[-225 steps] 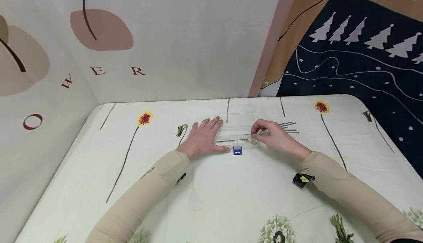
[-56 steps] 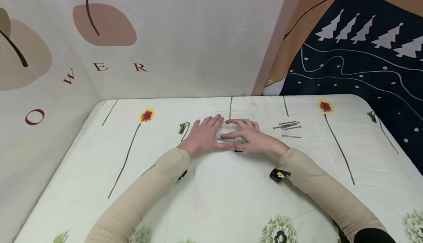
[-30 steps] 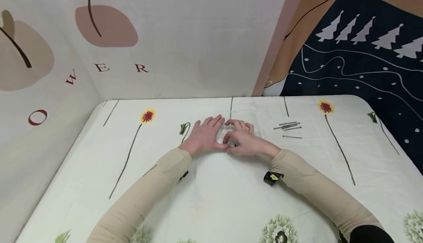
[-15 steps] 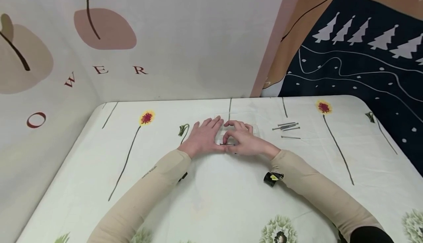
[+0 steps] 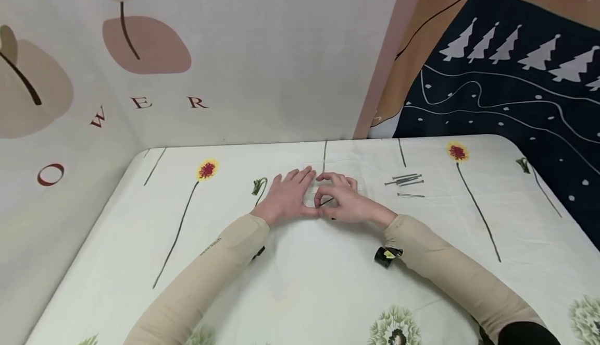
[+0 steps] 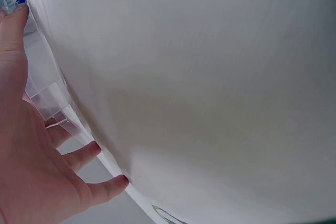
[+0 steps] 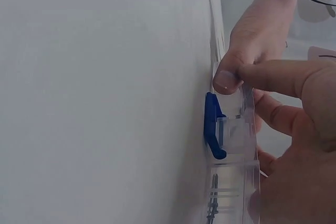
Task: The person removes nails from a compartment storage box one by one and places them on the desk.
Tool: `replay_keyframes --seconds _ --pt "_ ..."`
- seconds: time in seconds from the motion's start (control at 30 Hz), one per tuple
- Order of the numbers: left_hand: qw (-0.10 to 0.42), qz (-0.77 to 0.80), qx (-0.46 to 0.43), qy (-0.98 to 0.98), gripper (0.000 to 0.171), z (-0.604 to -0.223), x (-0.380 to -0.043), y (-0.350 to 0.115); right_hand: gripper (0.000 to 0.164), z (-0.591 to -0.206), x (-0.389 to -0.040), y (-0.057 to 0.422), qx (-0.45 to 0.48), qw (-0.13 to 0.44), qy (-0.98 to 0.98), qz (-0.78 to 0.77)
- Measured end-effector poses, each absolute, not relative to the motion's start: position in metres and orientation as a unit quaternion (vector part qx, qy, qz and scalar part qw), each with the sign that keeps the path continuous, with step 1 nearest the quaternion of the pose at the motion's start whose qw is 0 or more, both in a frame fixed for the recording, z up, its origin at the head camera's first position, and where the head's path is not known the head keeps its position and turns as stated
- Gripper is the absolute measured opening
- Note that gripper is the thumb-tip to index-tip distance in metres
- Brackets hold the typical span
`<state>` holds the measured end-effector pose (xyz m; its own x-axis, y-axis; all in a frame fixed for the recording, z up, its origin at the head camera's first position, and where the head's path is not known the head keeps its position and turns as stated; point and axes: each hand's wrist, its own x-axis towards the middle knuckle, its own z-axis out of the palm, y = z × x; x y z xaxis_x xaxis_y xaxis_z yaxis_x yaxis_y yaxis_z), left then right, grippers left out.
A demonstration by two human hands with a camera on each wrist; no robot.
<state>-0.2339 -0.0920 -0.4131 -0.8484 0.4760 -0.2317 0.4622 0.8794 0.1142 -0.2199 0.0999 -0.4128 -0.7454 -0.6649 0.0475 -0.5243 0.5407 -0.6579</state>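
A clear plastic compartment box (image 5: pixel 353 170) with a blue latch (image 7: pixel 210 124) lies on the tablecloth, its lid raised back. My left hand (image 5: pixel 289 195) lies with spread fingers along the box's left side, the thumb (image 7: pixel 227 81) at its front wall. My right hand (image 5: pixel 346 202) reaches over the front of the box, and its thumb and index finger pinch a thin dark nail (image 5: pixel 326 202), which slants across the gap between them. Other nails (image 7: pixel 213 198) lie in a front compartment in the right wrist view. My right hand hides much of the box in the head view.
Several loose nails (image 5: pixel 405 179) lie in a small pile to the right of the box, with a single nail (image 5: pixel 411 195) nearer me. The floral tablecloth (image 5: pixel 281 287) runs back to a printed wall hanging (image 5: pixel 262 74).
My right hand has moved left from the box's right side to its front left. It has picked up a nail there, which now tilts between the fingertips. My left hand stays put.
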Motion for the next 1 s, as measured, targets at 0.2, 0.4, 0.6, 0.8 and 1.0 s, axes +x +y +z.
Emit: replay_keyframes --seconds 0.2,0.4,0.6,0.8,1.0 --pt "0.122 0.035 0.244 0.962 0.103 -0.414 -0.232 -0.092 0.005 -0.411 -0.221 0.104 -0.321 0.099 0.866 -0.371" --pt "0.123 0.037 0.241 0.962 0.103 -0.413 -0.231 -0.092 0.009 -0.407 -0.221 0.111 -0.304 0.087 0.859 -0.402" --pt "0.123 0.034 0.236 0.963 0.104 -0.413 -0.231 -0.093 0.01 -0.402 -0.22 0.121 -0.28 0.048 0.866 -0.412" --pt "0.126 0.033 0.235 0.963 0.104 -0.414 -0.231 -0.093 0.009 -0.398 -0.219 0.136 -0.257 0.048 0.858 -0.442" --pt "0.128 0.036 0.239 0.962 0.105 -0.414 -0.232 -0.092 0.012 -0.395 -0.217 0.155 -0.224 0.053 0.858 -0.459"
